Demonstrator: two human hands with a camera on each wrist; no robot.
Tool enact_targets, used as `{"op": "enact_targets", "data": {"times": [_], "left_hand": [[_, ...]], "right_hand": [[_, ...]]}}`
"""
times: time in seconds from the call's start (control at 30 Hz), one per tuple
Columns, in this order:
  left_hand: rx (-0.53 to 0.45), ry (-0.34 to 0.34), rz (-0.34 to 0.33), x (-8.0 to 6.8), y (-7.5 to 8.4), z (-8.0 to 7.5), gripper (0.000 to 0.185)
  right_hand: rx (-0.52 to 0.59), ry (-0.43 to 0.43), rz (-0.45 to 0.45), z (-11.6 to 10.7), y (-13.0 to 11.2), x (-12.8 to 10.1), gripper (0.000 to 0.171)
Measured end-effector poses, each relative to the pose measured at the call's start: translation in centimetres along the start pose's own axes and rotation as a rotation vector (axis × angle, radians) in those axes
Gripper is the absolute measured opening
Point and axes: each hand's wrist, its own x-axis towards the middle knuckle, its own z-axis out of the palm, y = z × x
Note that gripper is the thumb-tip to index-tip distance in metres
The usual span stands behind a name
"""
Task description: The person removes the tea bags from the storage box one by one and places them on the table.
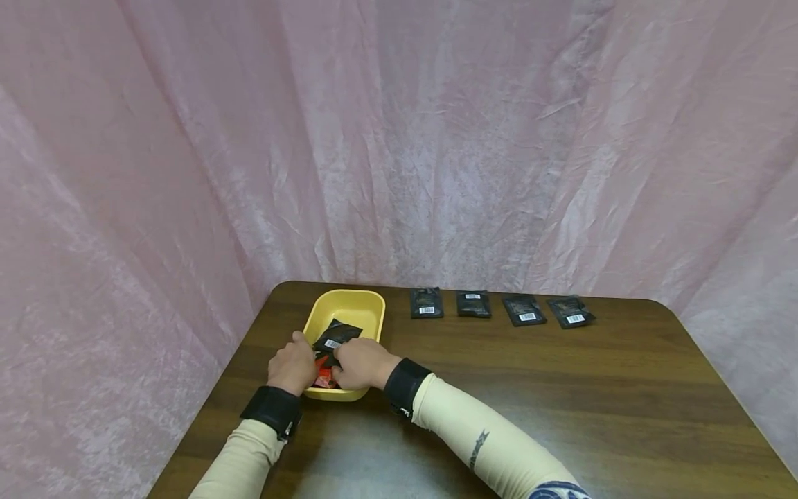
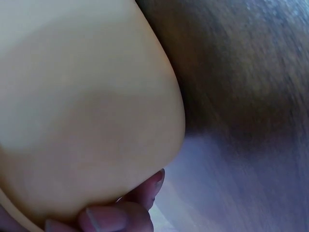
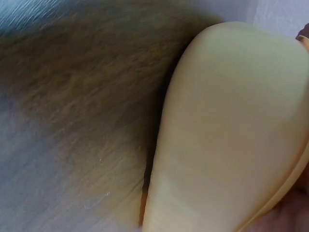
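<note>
A yellow plastic basin (image 1: 344, 298) sits at the left of the wooden table. In it lie a black packet (image 1: 337, 334) with a white barcode label and a red packet (image 1: 325, 378) below it. At the basin's left side my left hand (image 1: 293, 364) grips the wall, its fingertips (image 2: 106, 219) showing past the outer face in the left wrist view. My right hand (image 1: 364, 362) reaches over the right rim, fingers down at the packets. Whether it pinches one I cannot tell; the basin wall (image 3: 227, 125) hides most of it in the right wrist view.
Along the table's back edge lie several black packets, from one (image 1: 427, 303) near the basin to another (image 1: 570, 312) farther right. Behind the wooden table (image 1: 499, 388) hangs a pink curtain (image 1: 411, 138), which also covers both sides.
</note>
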Motion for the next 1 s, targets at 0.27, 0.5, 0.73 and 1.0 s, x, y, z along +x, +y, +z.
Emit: {"op": "enact_targets", "data": {"times": [0.27,0.5,0.73,1.0], "left_hand": [[-0.004,0.007,0.004,0.02,-0.13,-0.02,0.029],[0.001,0.005,0.013,-0.21,-0.01,-0.29,0.030],[0.002,-0.005,0.014,-0.33,0.13,-0.47,0.027],[0.002,-0.024,-0.007,-0.42,0.33,-0.67,0.028]], "right_hand": [[-0.029,0.028,-0.050,0.11,0.21,0.13,0.010],[-0.029,0.071,-0.048,-0.01,0.12,-0.04,0.012],[-0.044,0.143,-0.042,0.21,-0.02,-0.22,0.012],[-0.079,0.173,-0.036,0.42,-0.03,-0.22,0.017]]}}
